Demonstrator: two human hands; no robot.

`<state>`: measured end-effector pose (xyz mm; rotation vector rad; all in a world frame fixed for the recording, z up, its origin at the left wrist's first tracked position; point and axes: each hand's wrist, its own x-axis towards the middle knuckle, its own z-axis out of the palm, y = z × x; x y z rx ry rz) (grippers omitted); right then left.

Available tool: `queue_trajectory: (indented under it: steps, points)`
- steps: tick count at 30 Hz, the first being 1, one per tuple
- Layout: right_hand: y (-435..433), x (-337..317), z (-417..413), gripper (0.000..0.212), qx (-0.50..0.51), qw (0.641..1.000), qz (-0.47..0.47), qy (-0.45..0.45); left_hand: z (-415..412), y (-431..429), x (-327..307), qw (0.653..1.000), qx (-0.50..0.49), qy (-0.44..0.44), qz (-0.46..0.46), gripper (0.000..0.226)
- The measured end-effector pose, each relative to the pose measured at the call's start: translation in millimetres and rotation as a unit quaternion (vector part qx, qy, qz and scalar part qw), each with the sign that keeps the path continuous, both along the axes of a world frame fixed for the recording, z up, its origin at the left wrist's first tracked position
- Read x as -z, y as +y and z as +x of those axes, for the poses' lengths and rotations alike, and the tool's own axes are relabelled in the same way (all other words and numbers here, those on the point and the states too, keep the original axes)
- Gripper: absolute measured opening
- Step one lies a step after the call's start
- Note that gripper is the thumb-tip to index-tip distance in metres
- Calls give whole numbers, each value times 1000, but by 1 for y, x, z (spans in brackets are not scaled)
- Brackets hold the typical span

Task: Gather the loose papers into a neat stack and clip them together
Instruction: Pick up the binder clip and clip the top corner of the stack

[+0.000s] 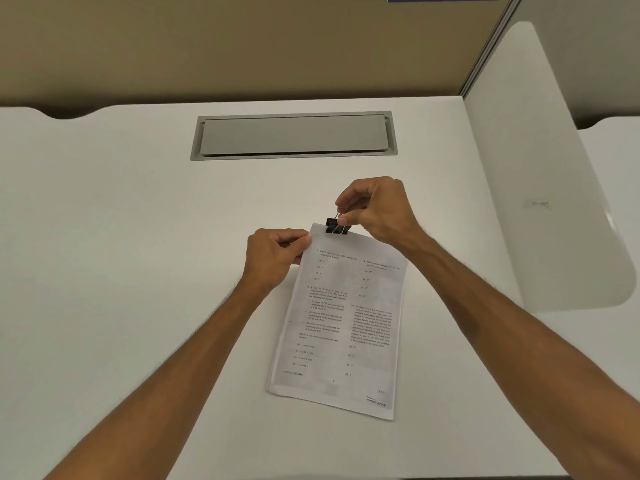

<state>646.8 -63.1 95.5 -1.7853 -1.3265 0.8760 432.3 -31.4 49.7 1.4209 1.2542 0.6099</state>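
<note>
— On the white desk [138, 237], where's the paper stack [341, 327]?
— Centre, lying flat. A black binder clip [335, 226] bites its 12 o'clock edge.
— Hands?
— Right hand [377, 209] fingers pinch the clip's wire handle; left hand [273, 254] fingers clamp the stack's 10 o'clock corner.

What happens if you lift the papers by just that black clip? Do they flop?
Probably yes: the paper stack looks thin, so it would likely droop. The binder clip bites only the top edge, so the sheets should stay together. It is probably light.
</note>
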Motion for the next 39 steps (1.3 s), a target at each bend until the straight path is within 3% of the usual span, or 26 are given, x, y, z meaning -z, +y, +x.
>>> queue_trajectory:
  steps: [18,22,24,28,31,34,39]
  points:
    - [8,4,-17,34,-44,999,1,10,0,-2,-5,1000,-6,12,0,15]
    - [4,9,-14,58,-76,997,-20,19,-1,-1,-5,1000,-16,8,-9,12]
    - [-4,14,-9,69,-43,999,0,27,-2,-1,-7,999,-28,-3,-16,9]
    - [-39,29,8,77,142,985,67,68,-7,0,-7,998,-51,-24,-24,10]
    - [-76,44,18,82,237,959,41,149,-13,1,-8,996,-75,-48,-30,18]
    - [-115,62,17,71,252,939,-23,233,-17,2,-10,991,-103,-74,-35,18]
    - [-160,81,-3,29,161,918,-118,343,-17,8,-8,983,-148,-92,-62,16]
